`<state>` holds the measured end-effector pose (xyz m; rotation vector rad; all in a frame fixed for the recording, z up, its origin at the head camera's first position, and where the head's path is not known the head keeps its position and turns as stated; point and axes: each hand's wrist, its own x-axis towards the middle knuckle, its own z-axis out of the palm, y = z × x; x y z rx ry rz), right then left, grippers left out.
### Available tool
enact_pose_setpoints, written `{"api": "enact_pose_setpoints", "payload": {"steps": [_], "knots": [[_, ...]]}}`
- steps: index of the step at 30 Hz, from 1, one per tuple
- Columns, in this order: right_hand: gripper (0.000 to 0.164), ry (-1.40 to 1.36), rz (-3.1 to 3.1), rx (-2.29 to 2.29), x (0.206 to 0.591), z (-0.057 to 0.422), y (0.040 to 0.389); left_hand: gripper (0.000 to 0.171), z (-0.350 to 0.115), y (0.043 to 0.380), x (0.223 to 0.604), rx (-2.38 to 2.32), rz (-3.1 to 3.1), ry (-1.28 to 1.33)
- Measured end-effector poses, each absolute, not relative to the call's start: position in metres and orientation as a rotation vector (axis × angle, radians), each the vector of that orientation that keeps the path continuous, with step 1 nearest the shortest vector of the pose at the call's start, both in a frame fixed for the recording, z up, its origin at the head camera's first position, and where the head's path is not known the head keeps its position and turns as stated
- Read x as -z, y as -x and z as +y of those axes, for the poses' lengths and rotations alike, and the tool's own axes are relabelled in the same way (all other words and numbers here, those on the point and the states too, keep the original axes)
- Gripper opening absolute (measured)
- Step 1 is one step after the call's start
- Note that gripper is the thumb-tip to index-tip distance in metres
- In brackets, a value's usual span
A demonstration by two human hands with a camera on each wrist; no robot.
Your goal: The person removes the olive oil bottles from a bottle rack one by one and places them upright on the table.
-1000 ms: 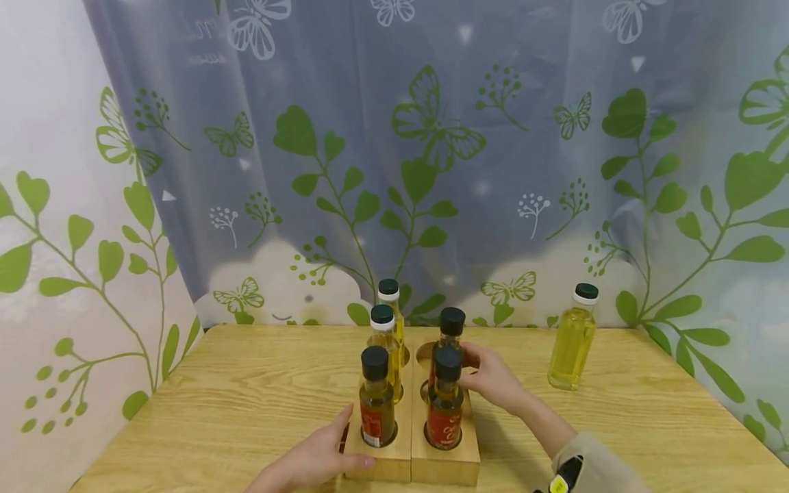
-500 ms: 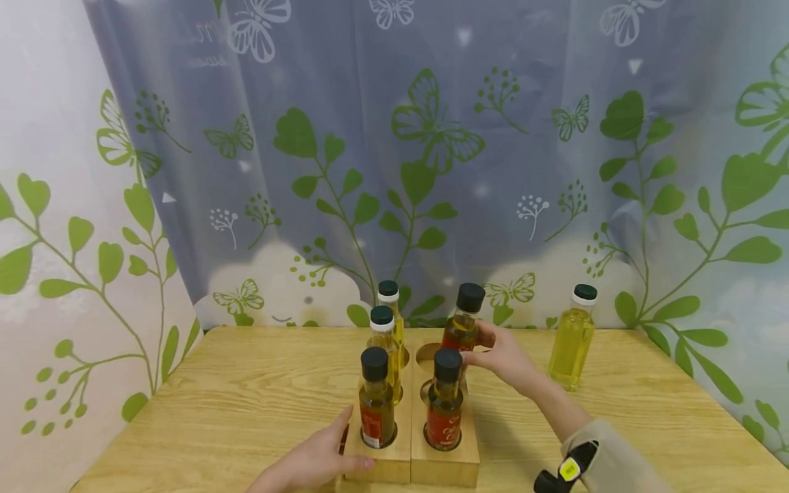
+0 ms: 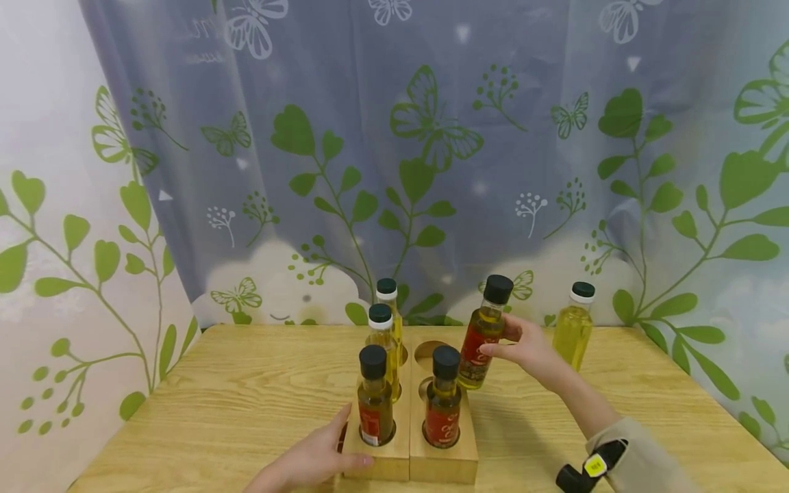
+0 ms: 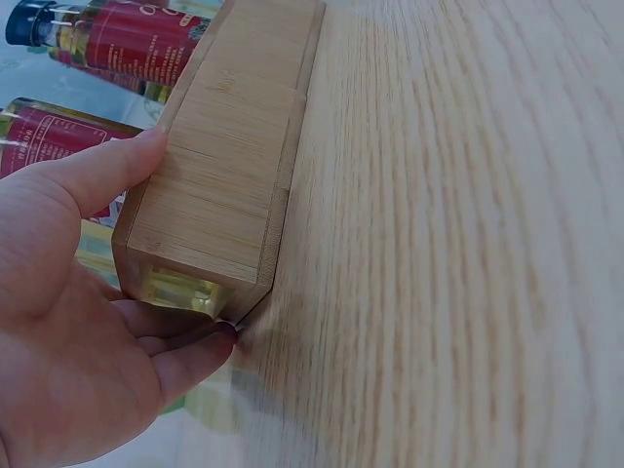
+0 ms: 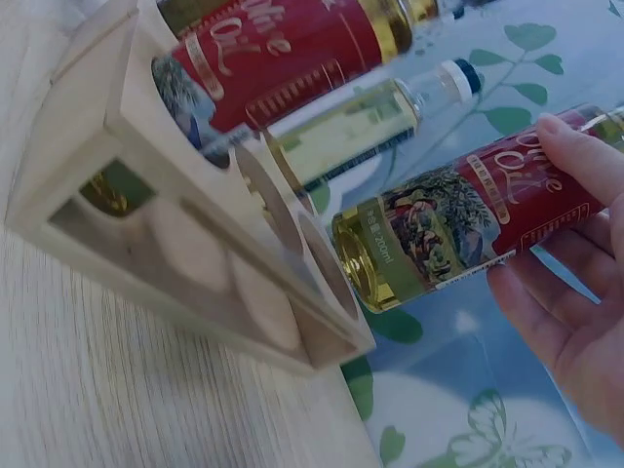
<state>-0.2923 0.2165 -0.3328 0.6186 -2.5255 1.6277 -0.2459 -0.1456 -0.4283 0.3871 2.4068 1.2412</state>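
My right hand (image 3: 531, 350) grips an olive oil bottle (image 3: 479, 346) with a red label and black cap. The bottle leans to the right, its base out of the holes. In the right wrist view its base lies close beside the rack's rim. Two wooden bottle racks (image 3: 442, 468) stand side by side. The right one has a red-label bottle (image 3: 442, 419) in its front hole and two vacant holes behind. My left hand (image 3: 316, 453) holds the left rack (image 4: 210, 190) at its near corner, thumb on the front face and fingers at the side.
In the left rack stand a red-label bottle (image 3: 374, 418) in front and two yellow oil bottles (image 3: 383, 340) with green caps behind. Another yellow oil bottle (image 3: 572, 334) stands on the wooden table (image 3: 265, 370) at right, partly behind my right hand. A patterned curtain (image 3: 345, 171) hangs behind.
My right hand has lifted the olive oil bottle out of the right rack and carried it to the right, tilting it. The left hand has stayed on the left rack.
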Motion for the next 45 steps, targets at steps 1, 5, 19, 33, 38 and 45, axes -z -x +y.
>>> {"api": "enact_pose_setpoints", "payload": {"steps": [1, 5, 19, 33, 38, 45], "knots": [[0.059, -0.604, -2.53, -1.619, 0.333, 0.22, 0.292, 0.109, -0.145, 0.245, 0.429, -1.265, 2.407, -0.378], [0.062, -0.545, -2.544, -1.575, 0.335, 0.234, 0.289, 0.11, -0.154, 0.263, 0.456, -1.273, 2.394, -0.414], [0.061, -0.387, -2.586, -1.498, 0.35, 0.28, 0.279, 0.113, -0.163, 0.284, 0.489, -1.268, 2.384, -0.451], [0.059, -0.317, -2.599, -1.409, 0.367, 0.321, 0.27, 0.11, -0.169, 0.295, 0.5, -1.294, 2.319, -0.431], [0.062, -0.283, -2.619, -1.399, 0.372, 0.336, 0.269, 0.11, -0.169, 0.295, 0.5, -1.307, 2.31, -0.439], [0.064, -0.257, -2.67, -1.391, 0.376, 0.353, 0.268, 0.11, -0.17, 0.294, 0.499, -1.313, 2.309, -0.454]]}}
